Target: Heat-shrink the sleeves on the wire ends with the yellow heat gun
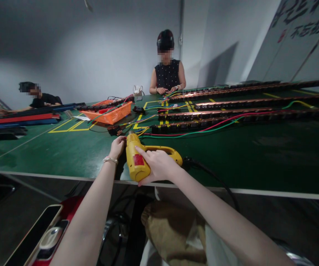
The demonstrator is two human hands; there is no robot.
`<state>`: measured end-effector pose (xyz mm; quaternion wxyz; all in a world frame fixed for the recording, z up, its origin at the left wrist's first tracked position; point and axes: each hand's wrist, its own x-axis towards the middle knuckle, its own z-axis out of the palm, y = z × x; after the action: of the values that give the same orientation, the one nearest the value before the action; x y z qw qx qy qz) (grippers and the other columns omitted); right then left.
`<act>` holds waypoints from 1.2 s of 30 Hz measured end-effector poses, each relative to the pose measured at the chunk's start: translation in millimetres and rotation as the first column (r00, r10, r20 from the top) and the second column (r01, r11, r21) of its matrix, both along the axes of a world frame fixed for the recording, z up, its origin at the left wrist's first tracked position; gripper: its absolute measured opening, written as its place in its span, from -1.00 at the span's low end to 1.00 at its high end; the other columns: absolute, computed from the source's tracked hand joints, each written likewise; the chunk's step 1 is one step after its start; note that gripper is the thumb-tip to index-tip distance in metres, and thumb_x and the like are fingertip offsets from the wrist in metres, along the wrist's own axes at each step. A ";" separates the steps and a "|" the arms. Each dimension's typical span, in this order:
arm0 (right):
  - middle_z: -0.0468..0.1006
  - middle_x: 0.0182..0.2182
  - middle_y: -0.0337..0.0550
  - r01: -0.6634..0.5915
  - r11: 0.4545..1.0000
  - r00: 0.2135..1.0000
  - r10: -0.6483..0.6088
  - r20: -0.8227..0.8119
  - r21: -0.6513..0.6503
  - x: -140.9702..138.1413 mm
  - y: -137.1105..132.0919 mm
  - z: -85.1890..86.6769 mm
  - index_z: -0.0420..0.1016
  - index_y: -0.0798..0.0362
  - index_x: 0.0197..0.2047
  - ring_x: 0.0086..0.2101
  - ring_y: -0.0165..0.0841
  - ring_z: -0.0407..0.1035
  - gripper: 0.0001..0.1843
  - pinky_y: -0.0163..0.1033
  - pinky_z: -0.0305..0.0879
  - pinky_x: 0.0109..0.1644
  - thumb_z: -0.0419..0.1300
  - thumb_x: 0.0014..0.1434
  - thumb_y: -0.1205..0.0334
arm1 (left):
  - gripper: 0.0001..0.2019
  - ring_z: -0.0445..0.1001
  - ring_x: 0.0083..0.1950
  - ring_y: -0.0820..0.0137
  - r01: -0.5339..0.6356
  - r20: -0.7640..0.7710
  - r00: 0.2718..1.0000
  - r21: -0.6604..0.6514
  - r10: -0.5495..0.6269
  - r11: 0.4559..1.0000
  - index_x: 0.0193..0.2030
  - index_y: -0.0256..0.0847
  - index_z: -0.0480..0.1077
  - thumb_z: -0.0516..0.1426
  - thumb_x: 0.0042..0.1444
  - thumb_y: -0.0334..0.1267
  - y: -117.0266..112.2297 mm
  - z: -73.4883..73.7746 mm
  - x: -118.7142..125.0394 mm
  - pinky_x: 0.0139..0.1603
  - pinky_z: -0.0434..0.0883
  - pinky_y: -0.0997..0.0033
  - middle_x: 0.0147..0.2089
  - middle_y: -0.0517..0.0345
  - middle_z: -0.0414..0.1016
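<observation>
A yellow heat gun (pixel 137 159) with a red label lies near the front edge of the green table (pixel 65 151), its nozzle pointing away from me. My right hand (pixel 158 164) is closed round its handle and body. My left hand (pixel 117 146), with a bracelet at the wrist, is closed just left of the nozzle on something I cannot make out. Yellow, red and green wires (pixel 148 131) run from just beyond the nozzle toward long dark strips (pixel 203 125).
Several long dark strips with copper bars (pixel 248 88) cross the table's right half. An orange basket (pixel 112 114) stands at the middle left. A person (pixel 167 74) works opposite; another (pixel 37 99) sits at far left. A phone (pixel 37 232) lies at my lower left.
</observation>
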<state>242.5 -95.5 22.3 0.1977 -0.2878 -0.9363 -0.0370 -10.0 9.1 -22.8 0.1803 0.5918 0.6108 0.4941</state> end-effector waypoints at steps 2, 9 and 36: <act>0.50 -0.24 0.07 -0.024 1.000 1.000 0.024 0.000 -0.002 5.1 3.0 0.2 -0.16 0.29 0.35 -0.24 -0.09 0.45 0.28 -0.10 0.26 -0.14 0.13 -0.16 -0.46 | -0.68 0.44 -0.32 0.32 0.013 0.026 1.000 0.002 -0.013 1.000 -0.27 -0.28 0.46 0.01 -0.18 -0.31 0.9 -0.6 0.1 -0.20 0.40 0.34 -0.35 0.05 0.53; 0.52 -0.23 0.04 -0.049 0.999 0.999 0.049 0.005 -0.008 17.1 5.6 2.4 -0.13 0.25 0.35 -0.25 -0.10 0.46 0.23 -0.10 0.27 -0.13 0.22 -0.15 -0.36 | -0.72 0.42 -0.40 0.37 -0.018 0.073 0.997 0.019 0.017 1.000 -0.29 -0.29 0.47 0.02 -0.15 -0.34 -0.8 3.8 4.2 -0.23 0.38 0.37 -0.44 0.12 0.50; 0.45 0.04 0.07 0.115 0.981 0.993 -0.112 0.023 -0.154 44.1 25.3 9.5 -0.24 0.05 0.39 -0.06 -0.03 0.42 0.31 -0.09 0.27 -0.02 0.23 -0.25 -0.42 | -0.77 0.36 -0.51 0.46 0.051 0.208 0.977 0.032 -0.056 0.998 -0.26 -0.30 0.41 0.00 -0.03 -0.32 -6.0 7.6 10.7 -0.35 0.32 0.42 -0.53 0.19 0.41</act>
<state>286.5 -70.2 31.8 0.1656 -0.3550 -0.9198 0.0229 0.7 3.1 -15.2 0.2487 0.5553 0.5658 0.5564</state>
